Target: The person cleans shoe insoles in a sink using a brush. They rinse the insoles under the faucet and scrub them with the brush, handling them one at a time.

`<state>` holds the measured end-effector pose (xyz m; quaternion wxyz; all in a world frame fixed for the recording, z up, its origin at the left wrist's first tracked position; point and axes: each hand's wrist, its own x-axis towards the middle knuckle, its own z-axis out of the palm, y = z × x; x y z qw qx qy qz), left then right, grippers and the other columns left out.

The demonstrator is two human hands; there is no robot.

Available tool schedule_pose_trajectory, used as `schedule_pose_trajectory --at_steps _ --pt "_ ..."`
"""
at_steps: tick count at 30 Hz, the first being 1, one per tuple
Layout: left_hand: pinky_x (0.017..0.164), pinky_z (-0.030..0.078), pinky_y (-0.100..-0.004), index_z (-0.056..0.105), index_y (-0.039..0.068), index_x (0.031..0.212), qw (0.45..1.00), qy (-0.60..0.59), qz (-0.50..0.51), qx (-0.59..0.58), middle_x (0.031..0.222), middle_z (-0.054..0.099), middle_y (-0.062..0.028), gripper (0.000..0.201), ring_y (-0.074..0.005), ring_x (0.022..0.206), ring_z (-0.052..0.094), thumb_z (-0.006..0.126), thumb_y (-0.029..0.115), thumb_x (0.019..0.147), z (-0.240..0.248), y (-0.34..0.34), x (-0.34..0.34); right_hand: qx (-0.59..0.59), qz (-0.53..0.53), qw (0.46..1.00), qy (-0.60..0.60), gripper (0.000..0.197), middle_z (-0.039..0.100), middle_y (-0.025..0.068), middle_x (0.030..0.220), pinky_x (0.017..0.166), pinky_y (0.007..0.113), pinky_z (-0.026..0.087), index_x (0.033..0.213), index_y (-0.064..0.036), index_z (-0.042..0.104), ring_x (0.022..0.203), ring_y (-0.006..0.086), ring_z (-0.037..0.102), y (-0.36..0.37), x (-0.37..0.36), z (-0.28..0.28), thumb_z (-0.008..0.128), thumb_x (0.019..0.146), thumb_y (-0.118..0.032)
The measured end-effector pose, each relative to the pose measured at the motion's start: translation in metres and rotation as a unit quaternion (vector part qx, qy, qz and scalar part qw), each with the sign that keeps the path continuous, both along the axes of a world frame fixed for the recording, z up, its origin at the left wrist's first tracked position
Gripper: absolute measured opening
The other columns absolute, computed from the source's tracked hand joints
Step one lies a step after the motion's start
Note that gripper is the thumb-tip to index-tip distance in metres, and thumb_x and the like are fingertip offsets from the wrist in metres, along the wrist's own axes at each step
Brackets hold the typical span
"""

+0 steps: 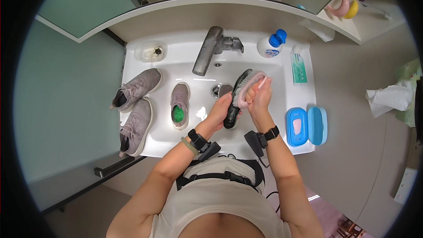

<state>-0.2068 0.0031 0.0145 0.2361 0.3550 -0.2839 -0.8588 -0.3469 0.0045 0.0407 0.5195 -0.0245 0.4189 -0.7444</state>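
Observation:
My left hand [219, 113] is closed round a long black piece shaped like an insole [231, 115], held slanted over the sink with white foam along it. In my right hand [261, 98] is a pink scrub brush [255, 77], its pale bristles pressed against the black piece. Partly hidden beneath them, a small grey shoe [225, 89] lies in the basin. Another small grey shoe [180, 94] rests to the left, with something green inside. Two larger grey sneakers [142, 87] [138, 125] sit on the sink's left rim.
A grey faucet [207, 53] juts over the white sink [282, 75]. Along the rim are a clear soap dish [150, 53], a blue-capped white bottle [271, 46], a green-and-white tube [298, 68] and an open blue soap box [297, 140] with pink soap. A mirror spans the back.

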Motion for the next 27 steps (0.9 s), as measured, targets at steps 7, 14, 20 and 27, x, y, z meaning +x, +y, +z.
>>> schedule_pose_trajectory --at_steps 7,14,20,27 --pt "0.080 0.045 -0.0270 0.046 0.004 0.115 0.996 -0.025 0.083 -0.016 0.102 0.055 -0.0047 0.033 -0.0119 0.089 0.054 0.032 0.026 0.096 -0.016 -0.001 0.005 0.052 0.132 0.989 0.045 0.043 0.034 -0.0010 0.047 0.027 0.024 0.024 0.069 -0.0119 0.037 0.032 0.0106 0.035 0.022 0.030 -0.007 0.027 0.093 -0.046" --pt "0.078 0.046 -0.0272 0.048 0.004 0.112 0.996 -0.013 0.068 0.048 0.101 0.056 -0.0061 0.034 -0.0133 0.088 0.055 0.030 0.028 0.096 0.003 -0.007 0.007 0.050 0.166 0.985 0.005 0.044 0.033 -0.0009 0.046 0.027 0.024 0.023 0.068 -0.0118 0.037 0.031 0.0106 0.031 0.040 0.062 0.010 0.027 0.093 -0.047" --pt "0.078 0.047 -0.0282 0.049 0.004 0.111 0.999 0.010 0.046 -0.020 0.101 0.057 -0.0073 0.034 -0.0139 0.088 0.057 0.031 0.029 0.096 -0.012 -0.006 0.009 0.043 0.040 0.998 0.031 0.046 0.034 -0.0006 0.045 0.027 0.025 0.024 0.064 -0.0117 0.036 0.032 0.0108 0.034 -0.003 0.019 0.002 0.027 0.093 -0.046" --pt "0.076 0.048 -0.0288 0.048 0.004 0.111 0.999 -0.024 0.024 0.004 0.099 0.057 -0.0087 0.030 -0.0160 0.089 0.057 0.034 0.025 0.095 0.000 -0.003 0.013 0.041 0.097 0.994 0.025 0.046 0.033 -0.0009 0.042 0.027 0.025 0.024 0.061 -0.0131 0.037 0.029 0.0106 0.031 0.005 0.027 -0.002 0.029 0.093 -0.045"
